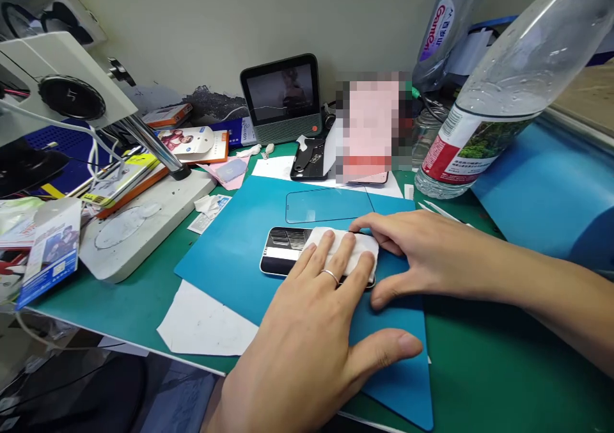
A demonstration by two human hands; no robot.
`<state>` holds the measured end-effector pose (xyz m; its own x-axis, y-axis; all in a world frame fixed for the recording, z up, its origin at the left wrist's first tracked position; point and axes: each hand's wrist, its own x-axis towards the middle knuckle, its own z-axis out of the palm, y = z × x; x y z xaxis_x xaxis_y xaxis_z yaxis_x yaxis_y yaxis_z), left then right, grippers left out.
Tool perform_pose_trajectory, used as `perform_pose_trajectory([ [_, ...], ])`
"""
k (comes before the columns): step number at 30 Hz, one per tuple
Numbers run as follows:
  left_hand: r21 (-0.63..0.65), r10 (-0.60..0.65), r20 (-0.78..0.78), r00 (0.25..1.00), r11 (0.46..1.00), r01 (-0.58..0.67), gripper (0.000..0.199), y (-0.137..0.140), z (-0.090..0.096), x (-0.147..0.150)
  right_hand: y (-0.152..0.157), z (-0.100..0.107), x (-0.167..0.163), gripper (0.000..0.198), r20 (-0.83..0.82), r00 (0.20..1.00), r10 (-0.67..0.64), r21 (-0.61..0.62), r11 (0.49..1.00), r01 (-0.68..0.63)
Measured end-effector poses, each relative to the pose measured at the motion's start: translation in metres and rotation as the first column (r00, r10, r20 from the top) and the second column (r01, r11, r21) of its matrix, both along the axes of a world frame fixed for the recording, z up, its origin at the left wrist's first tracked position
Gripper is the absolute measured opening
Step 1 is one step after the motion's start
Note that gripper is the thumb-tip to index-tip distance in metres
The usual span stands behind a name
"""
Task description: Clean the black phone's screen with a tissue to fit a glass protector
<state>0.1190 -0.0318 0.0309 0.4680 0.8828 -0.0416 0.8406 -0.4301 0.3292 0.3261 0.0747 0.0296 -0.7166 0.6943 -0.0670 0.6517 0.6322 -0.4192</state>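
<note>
A smartphone (283,263) lies face up on the blue mat (230,228), with dark and white bands of reflection on its screen. A white wipe (369,254) covers its right half. My left hand (316,318), wearing a ring, rests its outstretched fingers flat on the wipe, the thumb spread to the right. From the right, my right hand (412,257) grips the phone's right end between thumb and fingers. Just behind the phone lies a clear screen protector with a black border (326,206).
At right stands a large water bottle (480,132). A microscope stand (139,228) and stacked boxes are at left. Behind are a small display (283,97), a black phone with a tool on it (307,159) and a blurred pink item (371,126). White paper (206,321) lies under the mat.
</note>
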Motion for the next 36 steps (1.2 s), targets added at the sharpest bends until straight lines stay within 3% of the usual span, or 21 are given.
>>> perform_pose_trajectory([
  [9, 0.028, -0.036, 0.049, 0.998, 0.999, 0.035, 0.078, -0.007, -0.002, -0.011, 0.007, -0.007, 0.002, 0.086, -0.01, 1.0, -0.018, -0.056, 0.998, 0.017],
  [14, 0.021, 0.012, 0.011, 1.0, 1.0, -0.012, 0.084, -0.013, -0.004, -0.024, 0.008, -0.007, 0.005, 0.083, -0.043, 0.998, -0.05, -0.048, 0.998, 0.048],
  [18, 0.129, 0.116, -0.031, 0.993, 0.985, -0.111, 0.078, -0.019, -0.011, -0.032, 0.009, -0.007, 0.005, 0.077, -0.074, 0.996, -0.039, -0.057, 0.998, 0.035],
  [21, 0.255, 0.192, -0.051, 0.98, 0.951, -0.173, 0.066, -0.022, -0.017, -0.036, 0.004, -0.004, 0.001, 0.081, -0.098, 0.99, -0.103, -0.069, 0.993, 0.096],
  [27, 0.38, 0.217, -0.052, 0.975, 0.907, -0.182, 0.059, -0.024, -0.02, -0.05, -0.001, 0.001, -0.005, 0.088, -0.112, 0.977, -0.181, -0.107, 0.98, 0.169],
  [31, 0.345, 0.174, -0.074, 0.982, 0.928, -0.139, 0.064, -0.018, -0.017, -0.056, 0.001, 0.001, -0.005, 0.081, -0.092, 0.983, -0.16, -0.109, 0.983, 0.15],
  [36, 0.21, 0.145, -0.095, 0.985, 0.97, -0.123, 0.071, -0.006, -0.014, -0.051, -0.002, 0.003, -0.009, 0.066, -0.07, 0.983, -0.168, -0.112, 0.981, 0.16],
])
